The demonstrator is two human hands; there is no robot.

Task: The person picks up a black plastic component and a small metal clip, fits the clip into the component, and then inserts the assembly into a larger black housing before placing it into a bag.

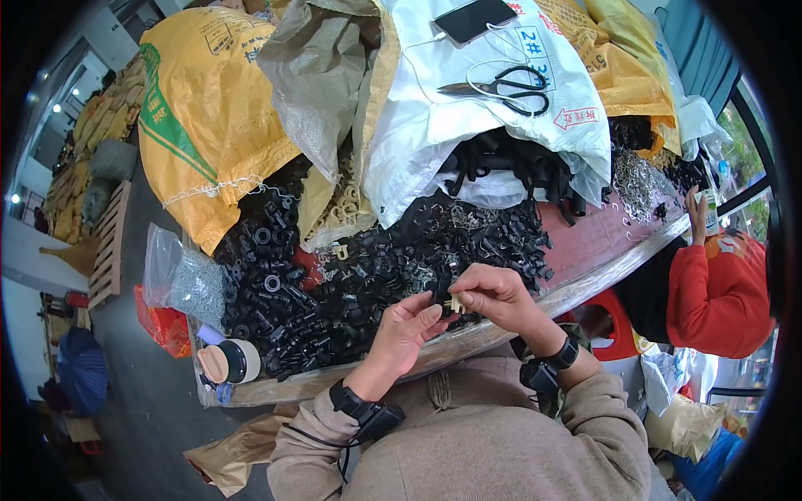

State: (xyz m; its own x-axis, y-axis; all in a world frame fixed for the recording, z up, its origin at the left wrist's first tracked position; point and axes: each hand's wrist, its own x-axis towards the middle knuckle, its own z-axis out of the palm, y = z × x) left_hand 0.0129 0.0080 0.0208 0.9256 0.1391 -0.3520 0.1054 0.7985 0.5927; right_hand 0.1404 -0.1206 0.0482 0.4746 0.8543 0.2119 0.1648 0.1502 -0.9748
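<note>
Over the near edge of the table, my two hands meet in front of me. My right hand [499,298] pinches a small cream plastic part [456,304] between thumb and fingers. Just left of it, my left hand [407,331] is closed with thumb against fingers on a small black plastic part [439,294]. The two parts are close together; whether they touch is too small to tell. Beyond my hands lies a heap of small black plastic parts [351,292]. Cream plastic parts [341,209] spill from a sack behind the heap.
A yellow sack [209,100] and a white sack [418,134] stand behind the heap. On the white one lie scissors [501,88] and a phone [474,18] with a cable. A lidded cup [242,361] stands at the left corner. To the right sits a person in red [723,292].
</note>
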